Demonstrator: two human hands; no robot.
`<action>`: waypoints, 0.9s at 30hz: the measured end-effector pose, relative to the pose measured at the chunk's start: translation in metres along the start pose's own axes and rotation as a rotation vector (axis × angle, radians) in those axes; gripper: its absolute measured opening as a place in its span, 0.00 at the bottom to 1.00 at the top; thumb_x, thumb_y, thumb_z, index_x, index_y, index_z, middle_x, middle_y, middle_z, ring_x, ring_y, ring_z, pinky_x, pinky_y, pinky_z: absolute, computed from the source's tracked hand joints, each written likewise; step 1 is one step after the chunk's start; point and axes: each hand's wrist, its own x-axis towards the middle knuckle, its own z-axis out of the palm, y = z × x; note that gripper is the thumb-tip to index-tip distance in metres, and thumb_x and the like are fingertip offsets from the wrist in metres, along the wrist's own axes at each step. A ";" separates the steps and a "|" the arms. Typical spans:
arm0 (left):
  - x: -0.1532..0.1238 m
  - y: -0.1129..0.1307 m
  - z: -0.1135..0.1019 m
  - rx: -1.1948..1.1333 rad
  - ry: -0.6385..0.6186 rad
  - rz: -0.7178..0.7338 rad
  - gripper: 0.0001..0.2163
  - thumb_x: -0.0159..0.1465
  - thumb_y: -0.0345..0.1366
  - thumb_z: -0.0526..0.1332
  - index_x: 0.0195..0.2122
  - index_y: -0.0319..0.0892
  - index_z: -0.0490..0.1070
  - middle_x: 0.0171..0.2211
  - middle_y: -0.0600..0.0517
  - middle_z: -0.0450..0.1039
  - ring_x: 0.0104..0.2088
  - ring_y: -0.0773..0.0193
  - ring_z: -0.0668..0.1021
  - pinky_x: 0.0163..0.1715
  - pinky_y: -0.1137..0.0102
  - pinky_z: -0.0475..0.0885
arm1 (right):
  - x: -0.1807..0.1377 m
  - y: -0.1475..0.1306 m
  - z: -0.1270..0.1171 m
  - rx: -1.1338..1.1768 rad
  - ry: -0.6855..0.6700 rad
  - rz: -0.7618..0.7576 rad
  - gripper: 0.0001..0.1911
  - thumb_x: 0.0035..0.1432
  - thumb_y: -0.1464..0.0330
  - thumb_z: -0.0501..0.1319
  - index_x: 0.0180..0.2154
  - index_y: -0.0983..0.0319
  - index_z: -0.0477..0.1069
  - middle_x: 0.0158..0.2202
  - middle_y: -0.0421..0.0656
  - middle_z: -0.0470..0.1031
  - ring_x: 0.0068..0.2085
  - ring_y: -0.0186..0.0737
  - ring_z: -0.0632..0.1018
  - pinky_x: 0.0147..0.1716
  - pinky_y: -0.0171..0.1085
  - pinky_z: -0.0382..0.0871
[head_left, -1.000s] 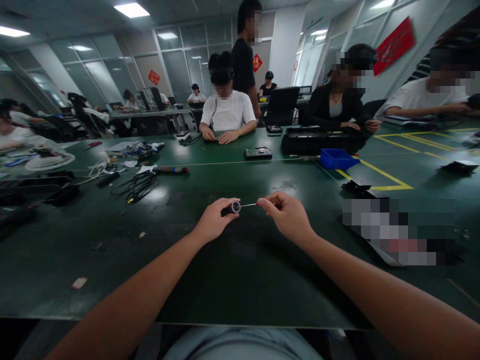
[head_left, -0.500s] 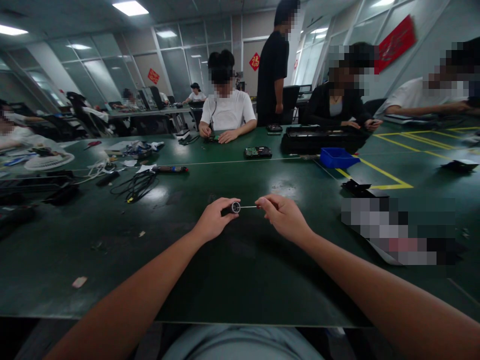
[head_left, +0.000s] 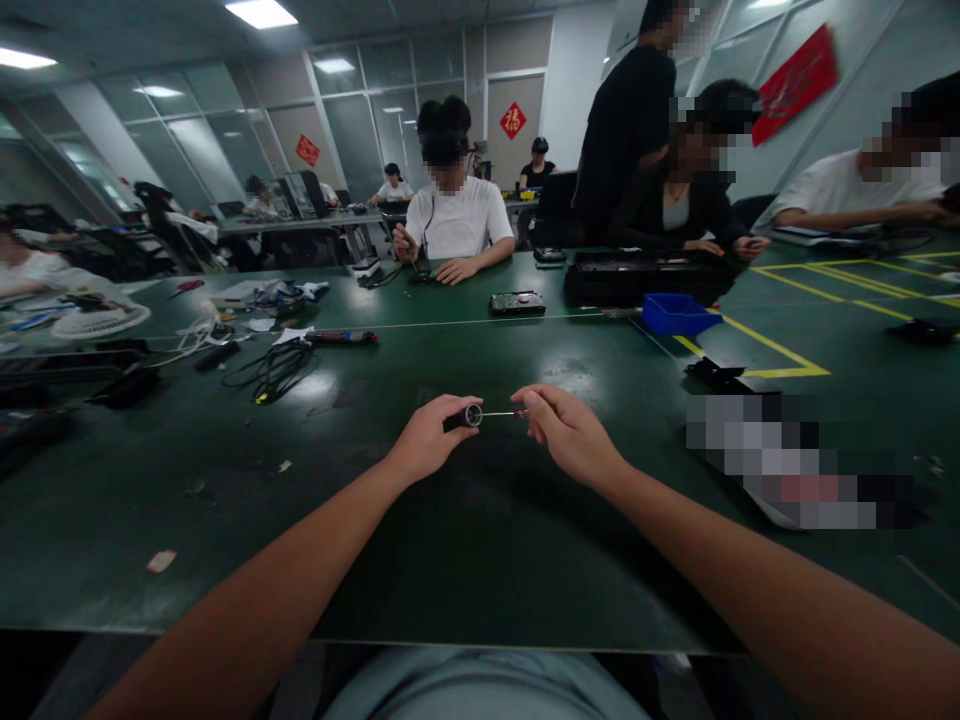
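My left hand (head_left: 429, 438) is closed around a small dark cylindrical part (head_left: 472, 415) with a pale ring at its open end, which faces me. In my right hand (head_left: 568, 432) is a thin screwdriver (head_left: 501, 413), gripped between thumb and fingers by its reddish handle. Its metal shaft points left and its tip meets the ring end of the part; how deep the tip sits I cannot tell. Both hands are above the green table (head_left: 450, 560).
Beyond my hands lie a corded tool (head_left: 341, 338), a circuit board unit (head_left: 517, 303), a blue bin (head_left: 679, 314) and a long black housing (head_left: 649, 275). A black bracket (head_left: 716, 373) is at right. A person in white (head_left: 457, 225) works across the table.
My right hand has shifted its fingers a little on the screwdriver, showing more of the reddish handle. The standing person in black has moved right. The person opposite has raised one hand.
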 end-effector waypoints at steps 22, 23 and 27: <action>0.000 0.007 -0.002 -0.013 -0.020 0.014 0.18 0.64 0.33 0.64 0.56 0.47 0.72 0.53 0.49 0.74 0.54 0.57 0.74 0.59 0.58 0.65 | -0.004 -0.032 -0.007 -0.247 0.016 0.017 0.14 0.68 0.59 0.51 0.40 0.58 0.71 0.27 0.40 0.73 0.28 0.39 0.73 0.27 0.38 0.61; 0.000 0.007 -0.002 -0.012 -0.023 0.013 0.18 0.64 0.33 0.64 0.56 0.47 0.72 0.53 0.48 0.74 0.54 0.56 0.74 0.59 0.57 0.65 | -0.004 -0.034 -0.008 -0.265 0.003 0.011 0.13 0.68 0.59 0.51 0.41 0.58 0.71 0.28 0.41 0.74 0.29 0.40 0.74 0.27 0.38 0.61; 0.000 0.006 -0.002 -0.006 -0.024 0.009 0.19 0.64 0.33 0.64 0.57 0.48 0.71 0.53 0.49 0.74 0.54 0.56 0.74 0.59 0.57 0.65 | -0.005 -0.041 -0.007 -0.312 -0.037 -0.003 0.12 0.67 0.61 0.53 0.41 0.58 0.71 0.30 0.43 0.77 0.30 0.41 0.76 0.28 0.39 0.62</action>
